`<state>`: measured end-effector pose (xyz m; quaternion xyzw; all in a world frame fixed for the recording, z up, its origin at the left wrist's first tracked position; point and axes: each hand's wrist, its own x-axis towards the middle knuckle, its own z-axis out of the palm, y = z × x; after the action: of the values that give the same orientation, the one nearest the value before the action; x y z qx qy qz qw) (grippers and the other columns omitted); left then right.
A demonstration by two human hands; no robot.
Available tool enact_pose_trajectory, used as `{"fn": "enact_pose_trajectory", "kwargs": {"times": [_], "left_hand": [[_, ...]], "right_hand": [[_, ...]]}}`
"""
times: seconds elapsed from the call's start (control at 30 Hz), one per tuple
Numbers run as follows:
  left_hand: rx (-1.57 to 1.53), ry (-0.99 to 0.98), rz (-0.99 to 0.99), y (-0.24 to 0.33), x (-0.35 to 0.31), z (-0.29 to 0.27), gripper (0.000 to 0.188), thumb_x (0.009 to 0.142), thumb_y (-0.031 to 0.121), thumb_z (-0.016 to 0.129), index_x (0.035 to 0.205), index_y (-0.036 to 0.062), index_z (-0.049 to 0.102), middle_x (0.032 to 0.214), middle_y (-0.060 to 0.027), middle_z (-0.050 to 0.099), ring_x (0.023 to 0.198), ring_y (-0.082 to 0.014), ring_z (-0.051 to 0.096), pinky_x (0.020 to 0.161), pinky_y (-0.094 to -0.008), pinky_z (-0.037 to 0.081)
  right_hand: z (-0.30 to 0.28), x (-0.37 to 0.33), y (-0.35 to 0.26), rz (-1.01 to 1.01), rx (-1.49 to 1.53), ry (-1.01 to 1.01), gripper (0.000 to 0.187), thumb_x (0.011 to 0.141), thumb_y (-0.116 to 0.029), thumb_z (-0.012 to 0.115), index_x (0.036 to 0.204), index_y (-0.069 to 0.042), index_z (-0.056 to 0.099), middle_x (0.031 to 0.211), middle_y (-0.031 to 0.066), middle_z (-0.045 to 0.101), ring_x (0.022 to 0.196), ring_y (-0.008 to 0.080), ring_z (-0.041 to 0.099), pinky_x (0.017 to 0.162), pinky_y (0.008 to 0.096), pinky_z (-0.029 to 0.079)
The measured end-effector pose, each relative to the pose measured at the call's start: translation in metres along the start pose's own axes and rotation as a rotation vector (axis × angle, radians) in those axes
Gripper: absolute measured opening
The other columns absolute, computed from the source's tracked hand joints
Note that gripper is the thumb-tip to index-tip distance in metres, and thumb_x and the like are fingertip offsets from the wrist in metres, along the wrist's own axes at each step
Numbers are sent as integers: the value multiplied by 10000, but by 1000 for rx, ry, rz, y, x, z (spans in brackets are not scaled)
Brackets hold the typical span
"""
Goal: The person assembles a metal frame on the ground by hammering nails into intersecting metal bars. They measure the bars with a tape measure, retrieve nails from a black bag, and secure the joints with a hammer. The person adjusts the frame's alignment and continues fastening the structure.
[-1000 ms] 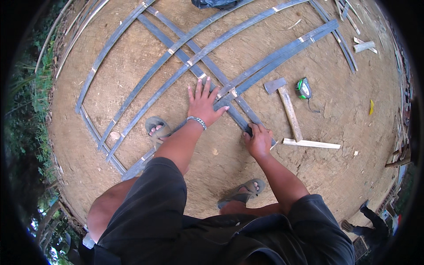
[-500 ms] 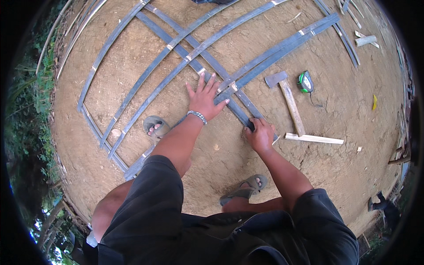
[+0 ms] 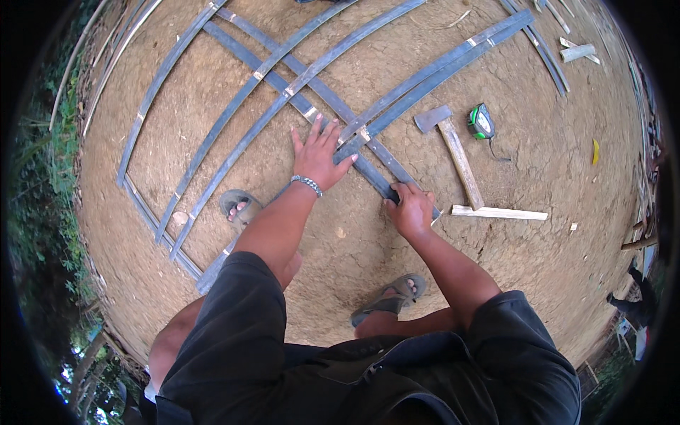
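Observation:
Long dark grey strips with pale joints, looking like split bamboo, lie crossed in a lattice on bare earth. My left hand rests flat with fingers spread over a crossing, where a pair of strips running to the upper right meets two parallel crosswise strips. A silvery chain bracelet circles that wrist. Closer to me, my right hand curls its fingers around the near end of the crosswise strips; its fingertips are partly hidden. Right of it lies a hatchet with a wooden handle.
A green and black tape measure lies beyond the hatchet. A pale split stick touches the handle's end. My sandalled feet stand among the strips' near ends. Green plants border the left; another person shows at the right edge.
The whole view has shifted slightly, moving the ground things a little left and up. Both hands keep their places on the strips. The person at the right edge has moved.

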<state>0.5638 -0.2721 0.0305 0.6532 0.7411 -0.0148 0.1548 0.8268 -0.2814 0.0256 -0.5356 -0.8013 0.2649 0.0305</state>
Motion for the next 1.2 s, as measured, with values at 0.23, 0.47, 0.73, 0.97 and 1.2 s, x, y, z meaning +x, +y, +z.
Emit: {"fn": "enact_pose_trajectory", "kwargs": {"times": [0.23,0.47,0.73,0.97,1.2], "left_hand": [[-7,-49,-16,1,2,-4,785,952,630,539,1529,104,451,1628,-51,402,1585,-259,160,1251,-644,13],[-60,122,55,-5,0,8,760,931,593,610,1466,61,516,1571,-109,476,1551,-305,264,1272,-562,108],[-132,150,87,-5,1,7,745,921,550,650,1446,37,520,1522,-134,513,1532,-338,296,1269,-548,155],[-145,176,104,-6,1,10,739,921,535,659,1437,23,523,1514,-151,517,1527,-342,305,1266,-545,164],[-103,115,89,-7,0,10,764,955,573,578,1489,35,479,1542,-140,491,1537,-314,285,1284,-518,127]], "right_hand": [[-1,0,-6,21,-51,-21,383,764,-267,813,1107,-128,712,1055,68,676,944,262,644,864,440,379],[1,1,-11,57,-42,-22,390,753,-244,820,1103,-123,698,1059,78,667,960,275,630,871,440,371],[4,2,-7,68,-16,-44,391,745,-240,830,1089,-117,692,1080,87,671,992,274,632,887,446,369],[7,3,-5,80,-15,-47,402,757,-267,834,1108,-132,691,1077,79,682,1016,278,650,928,448,376],[6,3,-7,95,-35,-58,389,754,-257,841,1090,-135,688,1060,77,681,1000,286,648,924,457,379]]}}
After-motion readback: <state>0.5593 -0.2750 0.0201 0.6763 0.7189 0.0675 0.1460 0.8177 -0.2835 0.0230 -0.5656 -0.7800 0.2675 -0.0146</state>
